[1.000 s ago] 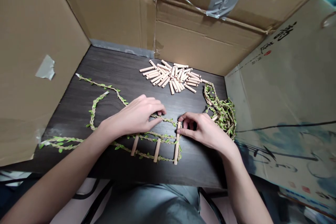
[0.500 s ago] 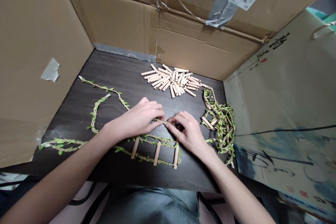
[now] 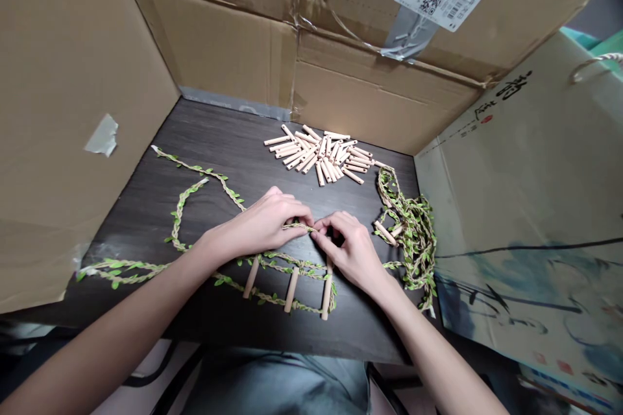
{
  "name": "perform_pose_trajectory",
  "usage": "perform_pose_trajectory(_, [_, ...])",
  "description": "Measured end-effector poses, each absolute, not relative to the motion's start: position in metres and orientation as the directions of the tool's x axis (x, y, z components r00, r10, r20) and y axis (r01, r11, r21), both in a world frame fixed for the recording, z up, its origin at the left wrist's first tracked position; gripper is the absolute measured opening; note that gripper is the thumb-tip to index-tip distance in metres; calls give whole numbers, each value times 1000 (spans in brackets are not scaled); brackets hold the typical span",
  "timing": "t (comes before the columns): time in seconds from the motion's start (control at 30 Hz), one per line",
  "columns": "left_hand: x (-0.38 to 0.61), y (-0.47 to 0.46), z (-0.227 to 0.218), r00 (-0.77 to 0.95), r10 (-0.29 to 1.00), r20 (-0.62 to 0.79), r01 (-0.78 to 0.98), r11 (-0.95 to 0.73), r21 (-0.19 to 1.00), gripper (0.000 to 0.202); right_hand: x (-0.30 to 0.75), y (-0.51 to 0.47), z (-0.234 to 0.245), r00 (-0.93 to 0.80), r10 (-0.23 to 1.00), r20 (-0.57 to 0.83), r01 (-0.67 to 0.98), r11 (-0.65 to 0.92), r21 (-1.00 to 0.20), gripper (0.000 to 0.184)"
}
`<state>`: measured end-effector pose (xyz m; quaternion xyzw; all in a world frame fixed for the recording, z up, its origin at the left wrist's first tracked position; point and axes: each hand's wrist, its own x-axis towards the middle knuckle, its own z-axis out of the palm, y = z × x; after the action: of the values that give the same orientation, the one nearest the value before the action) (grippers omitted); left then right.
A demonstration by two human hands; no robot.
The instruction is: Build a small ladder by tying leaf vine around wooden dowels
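My left hand (image 3: 263,227) and my right hand (image 3: 350,249) meet at the middle of a dark wooden table (image 3: 195,136), both pinching the same leafy vine cord (image 3: 195,191) where it runs between their fingertips. Just below the hands lies a small ladder (image 3: 289,282) of three wooden sticks tied between two strands of the cord. My right hand rests over the top of the rightmost stick. The cord trails off to the left in loops across the table.
A pile of several loose wooden sticks (image 3: 321,155) lies at the back of the table. A tangled heap of vine cord (image 3: 411,233) with a stick in it sits at the right. Cardboard walls (image 3: 233,45) enclose the left and back; a printed paper bag (image 3: 525,194) stands at right.
My right hand left the end of the rightmost stick and moved left and up to meet my left hand on the cord. The view has tilted slightly.
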<state>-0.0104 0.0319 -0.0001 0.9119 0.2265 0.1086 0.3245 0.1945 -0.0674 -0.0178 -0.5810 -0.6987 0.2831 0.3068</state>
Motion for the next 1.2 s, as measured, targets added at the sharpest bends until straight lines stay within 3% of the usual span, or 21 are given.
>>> perform_pose_trajectory(0.17, [-13, 37, -1, 878, 477, 30, 326, -643, 693, 17, 194, -68, -18, -96, 991, 98, 627, 137, -767, 6])
perform_pose_trajectory(0.67, [-14, 37, -1, 871, 492, -9, 356, -618, 701, 18, 191, -71, -25, -22, 985, 174, 593, 153, -791, 12])
perform_pose_trajectory(0.97, [-8, 35, 7, 798, 581, -161, 383, -281, 880, 19, 179, -76, -25, -17, 940, 340, 624, 275, -731, 12])
perform_pose_trajectory(1.2, [-9, 36, 11, 825, 552, -124, 359, -341, 869, 17, 177, -77, -27, 53, 960, 276, 538, 205, -817, 16])
